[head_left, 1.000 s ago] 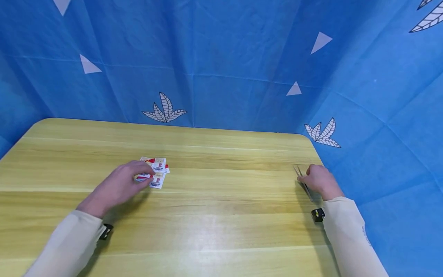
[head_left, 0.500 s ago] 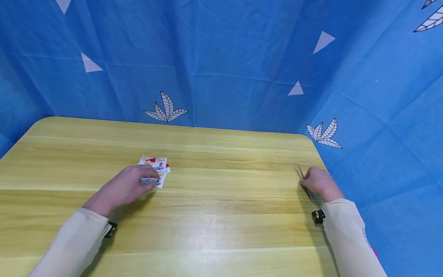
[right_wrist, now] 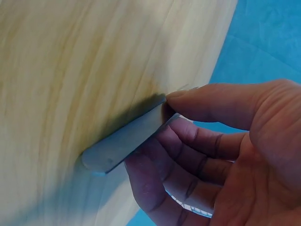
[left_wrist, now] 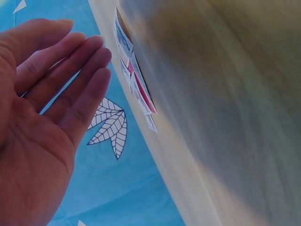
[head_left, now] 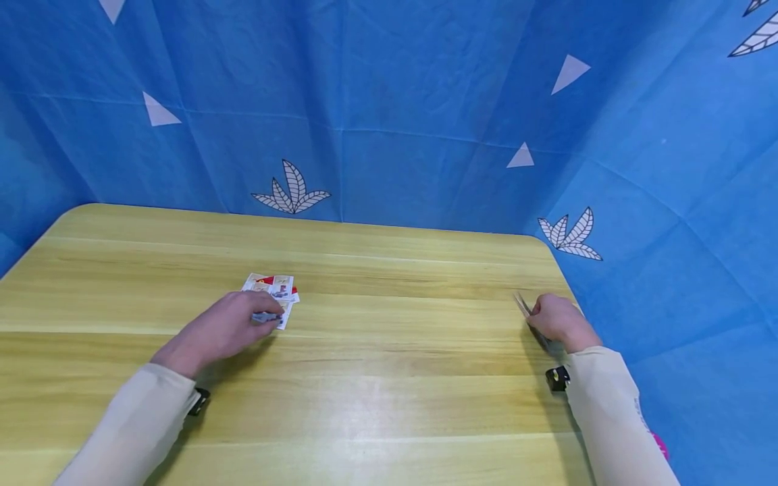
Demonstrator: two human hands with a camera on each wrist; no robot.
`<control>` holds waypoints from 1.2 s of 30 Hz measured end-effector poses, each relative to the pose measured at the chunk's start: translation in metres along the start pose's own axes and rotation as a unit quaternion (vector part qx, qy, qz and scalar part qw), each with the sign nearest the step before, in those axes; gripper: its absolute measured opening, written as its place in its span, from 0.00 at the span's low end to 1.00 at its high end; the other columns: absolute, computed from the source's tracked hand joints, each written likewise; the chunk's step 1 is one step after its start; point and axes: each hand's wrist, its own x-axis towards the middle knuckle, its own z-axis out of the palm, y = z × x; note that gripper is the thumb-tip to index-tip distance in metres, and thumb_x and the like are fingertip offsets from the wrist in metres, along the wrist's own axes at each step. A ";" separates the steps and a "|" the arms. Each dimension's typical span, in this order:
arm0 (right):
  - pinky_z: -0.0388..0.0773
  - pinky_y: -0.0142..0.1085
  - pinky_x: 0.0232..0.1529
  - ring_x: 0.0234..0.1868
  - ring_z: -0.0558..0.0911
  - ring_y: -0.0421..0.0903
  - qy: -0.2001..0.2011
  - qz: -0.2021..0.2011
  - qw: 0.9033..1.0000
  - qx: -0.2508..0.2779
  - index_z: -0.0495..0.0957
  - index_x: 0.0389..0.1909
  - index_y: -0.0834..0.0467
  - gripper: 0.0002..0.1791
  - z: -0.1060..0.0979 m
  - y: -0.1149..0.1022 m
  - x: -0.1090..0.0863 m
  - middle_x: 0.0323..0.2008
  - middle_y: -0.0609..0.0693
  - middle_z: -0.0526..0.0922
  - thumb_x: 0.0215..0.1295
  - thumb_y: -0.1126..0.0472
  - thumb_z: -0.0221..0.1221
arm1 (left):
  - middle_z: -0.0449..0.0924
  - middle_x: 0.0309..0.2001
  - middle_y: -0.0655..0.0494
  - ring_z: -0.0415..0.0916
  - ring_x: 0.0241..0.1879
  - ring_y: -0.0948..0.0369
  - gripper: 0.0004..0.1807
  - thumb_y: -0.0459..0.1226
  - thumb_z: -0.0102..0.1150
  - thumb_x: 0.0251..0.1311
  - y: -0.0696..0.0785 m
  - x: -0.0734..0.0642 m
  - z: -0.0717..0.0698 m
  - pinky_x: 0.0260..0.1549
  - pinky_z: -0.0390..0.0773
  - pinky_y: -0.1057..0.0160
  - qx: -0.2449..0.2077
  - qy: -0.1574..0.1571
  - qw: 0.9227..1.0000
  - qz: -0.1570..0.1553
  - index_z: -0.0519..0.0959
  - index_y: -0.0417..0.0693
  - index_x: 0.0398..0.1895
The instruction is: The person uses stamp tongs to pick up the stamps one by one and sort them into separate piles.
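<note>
Small printed paper cards (head_left: pixel 282 286), white with red and blue pictures, lie overlapping left of the table's middle. Above their near side hovers my left hand (head_left: pixel 221 331), partly hiding them in the head view. From the left wrist, that hand (left_wrist: pixel 51 103) shows loosely bent fingers and an empty palm, with the cards (left_wrist: pixel 136 87) on the table beyond the fingertips. At the table's right side, my right hand (head_left: pixel 562 320) pinches a pair of metal tweezers (head_left: pixel 538 335) between thumb and fingers. Their narrow tips point away from me; the wide end (right_wrist: pixel 124 140) fills the right wrist view's middle.
The wooden table (head_left: pixel 389 378) has rounded far corners. Blue cloth (head_left: pixel 413 108) with white triangles and leaf prints hangs behind it and along the right side. A small pink thing (head_left: pixel 660 445) peeks out beside the right sleeve.
My left hand has shifted slightly right and toward me over the cards. The right hand stays nearly in place, and the tweezers' tips now stand closer together.
</note>
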 end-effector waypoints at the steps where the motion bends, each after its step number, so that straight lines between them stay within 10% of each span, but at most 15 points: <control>1: 0.66 0.37 0.22 0.20 0.68 0.46 0.001 -0.003 1.000 -0.002 0.72 0.23 0.61 0.09 0.000 0.000 0.000 0.19 0.50 0.70 0.64 0.65 0.54 | 0.82 0.48 0.49 0.78 0.49 0.49 0.12 0.33 0.66 0.60 0.000 0.000 0.000 0.51 0.75 0.44 0.002 -0.001 1.000 -0.002 0.84 0.40 0.47; 36: 0.73 0.42 0.31 0.26 0.77 0.46 0.037 -0.072 0.995 0.066 0.74 0.40 0.66 0.07 -0.010 -0.055 -0.005 0.29 0.54 0.79 0.70 0.64 0.53 | 0.82 0.40 0.51 0.76 0.38 0.54 0.07 0.30 0.67 0.57 0.011 0.017 0.004 0.45 0.77 0.49 0.077 -0.046 0.996 -0.003 0.84 0.40 0.39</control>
